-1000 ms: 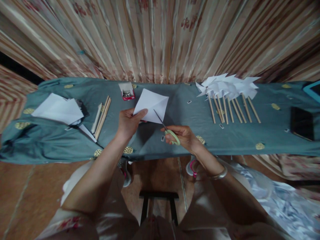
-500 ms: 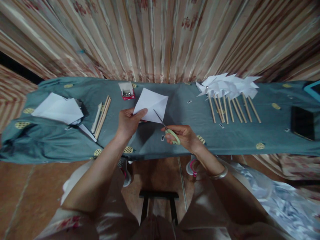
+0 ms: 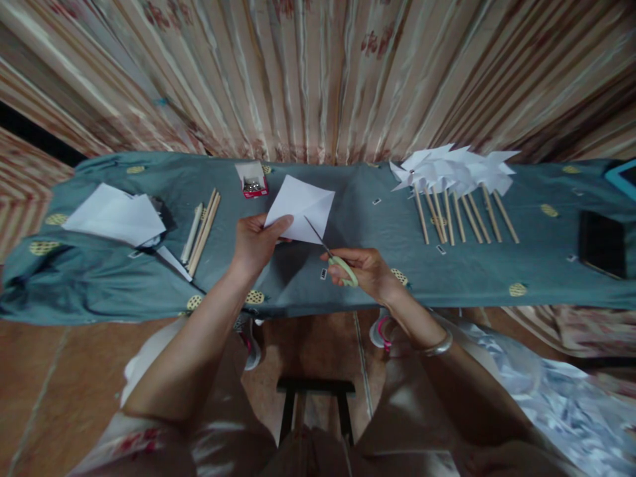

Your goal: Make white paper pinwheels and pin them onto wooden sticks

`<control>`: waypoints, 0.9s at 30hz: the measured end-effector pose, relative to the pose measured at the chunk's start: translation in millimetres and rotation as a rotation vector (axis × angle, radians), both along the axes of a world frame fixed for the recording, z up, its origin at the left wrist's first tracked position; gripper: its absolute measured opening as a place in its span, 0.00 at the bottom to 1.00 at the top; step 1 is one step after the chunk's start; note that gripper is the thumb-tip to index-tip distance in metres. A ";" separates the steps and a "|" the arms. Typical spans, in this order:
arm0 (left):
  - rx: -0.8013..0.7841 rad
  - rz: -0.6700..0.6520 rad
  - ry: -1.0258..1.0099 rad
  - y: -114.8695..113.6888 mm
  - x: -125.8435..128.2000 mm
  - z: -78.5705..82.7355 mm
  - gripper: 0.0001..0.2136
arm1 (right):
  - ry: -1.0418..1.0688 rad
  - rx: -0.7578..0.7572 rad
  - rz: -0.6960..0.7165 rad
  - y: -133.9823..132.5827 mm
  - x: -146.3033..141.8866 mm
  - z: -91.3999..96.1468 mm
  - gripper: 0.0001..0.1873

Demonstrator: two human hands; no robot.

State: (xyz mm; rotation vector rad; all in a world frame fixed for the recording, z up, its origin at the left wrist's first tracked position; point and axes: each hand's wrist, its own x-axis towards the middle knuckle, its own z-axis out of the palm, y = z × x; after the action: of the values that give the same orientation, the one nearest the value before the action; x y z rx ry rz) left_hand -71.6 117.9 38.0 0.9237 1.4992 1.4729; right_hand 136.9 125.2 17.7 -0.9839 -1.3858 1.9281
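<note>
My left hand (image 3: pixel 258 245) pinches a square sheet of white paper (image 3: pixel 303 202) by its left corner, thumb on top, above the table. Faint fold lines run across the sheet. In my right hand (image 3: pixel 365 268) is a pair of scissors (image 3: pixel 344 270) with light green handles. Their dark blades lie over the sheet's lower right part, tip near its middle; I cannot tell whether the blades have paper between them. Just beyond the sheet stands a small red and white box (image 3: pixel 254 187) of metal pins, its lid up.
White paper pinwheels (image 3: pixel 450 171) on wooden sticks lie in a row at right. A black phone (image 3: pixel 602 245) is farther right. Loose sticks (image 3: pixel 205 232) and a pile of white paper (image 3: pixel 116 215) lie at left on the green tablecloth (image 3: pixel 348 291). A curtain (image 3: pixel 318 79) hangs behind.
Almost nothing differs. Both hands, the paper and the scissors hold nearly the same place, with the scissors' tip shifted very slightly.
</note>
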 end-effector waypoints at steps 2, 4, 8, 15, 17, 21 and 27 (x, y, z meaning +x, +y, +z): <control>-0.007 0.012 0.005 0.0 0.6 -0.1 0.14 | 0.005 -0.064 -0.018 -0.4 -0.5 2.1 0.23; -0.010 0.017 0.007 0.1 0.7 -0.4 0.14 | 0.007 -0.112 -0.024 -0.9 -0.9 4.4 0.23; -0.008 0.025 0.002 1.3 -2.5 -1.3 0.13 | -0.005 -0.151 -0.016 -1.0 -0.9 7.5 0.24; 0.039 0.127 -0.042 8.3 -12.8 -0.5 0.12 | -0.012 -0.158 0.001 1.5 4.2 14.0 0.25; 0.038 0.131 -0.052 9.1 -13.7 0.4 0.13 | -0.009 -0.131 -0.022 3.7 7.2 16.2 0.26; 0.007 0.075 -0.068 6.4 -10.7 1.3 0.15 | -0.007 -0.063 -0.121 10.0 12.3 16.9 0.27; -0.079 -0.109 -0.016 -0.8 -1.7 -0.1 0.13 | 0.025 -0.008 -0.362 21.6 16.0 13.8 0.27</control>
State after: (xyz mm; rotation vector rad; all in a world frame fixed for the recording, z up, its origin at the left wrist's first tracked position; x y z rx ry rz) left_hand -73.3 117.1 37.9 0.9290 1.4613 1.3304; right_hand 153.0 146.8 31.5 -1.1236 -1.0980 1.6696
